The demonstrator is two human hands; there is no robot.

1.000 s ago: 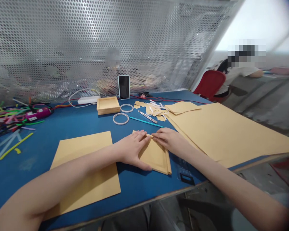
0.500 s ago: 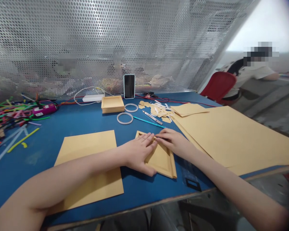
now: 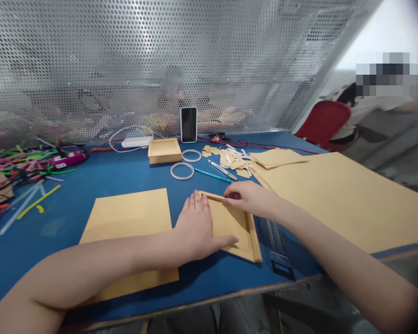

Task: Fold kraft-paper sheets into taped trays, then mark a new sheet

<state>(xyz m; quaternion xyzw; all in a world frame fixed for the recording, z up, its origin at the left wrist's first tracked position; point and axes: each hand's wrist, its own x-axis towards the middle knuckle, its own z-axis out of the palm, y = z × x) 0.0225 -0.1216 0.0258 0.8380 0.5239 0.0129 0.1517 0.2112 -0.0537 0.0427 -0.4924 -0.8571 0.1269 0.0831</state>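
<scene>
Touching folded paper tray [image 3: 230, 223] | both hands [image 3: 196, 228] | ruler [image 3: 274, 236] markings unreadable

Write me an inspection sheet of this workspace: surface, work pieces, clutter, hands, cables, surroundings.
Surface: blue tabletop, smudged at left.
Work pieces: shallow folded tray at the hands; flat sheet to its left; stack of shallow trays farther back; large sheets at right.
Clutter: scraps, two pale rings, slim silver tool, teal stick, ruler; coloured strips at left.
Hands: left hand spread on the tray's left side; right hand at its far edge, grip unclear.
Cables: white cable looped near a white block; red cable along the back.
Surroundings: perforated screen behind; upright phone before it; person by a red chair, far right.
</scene>
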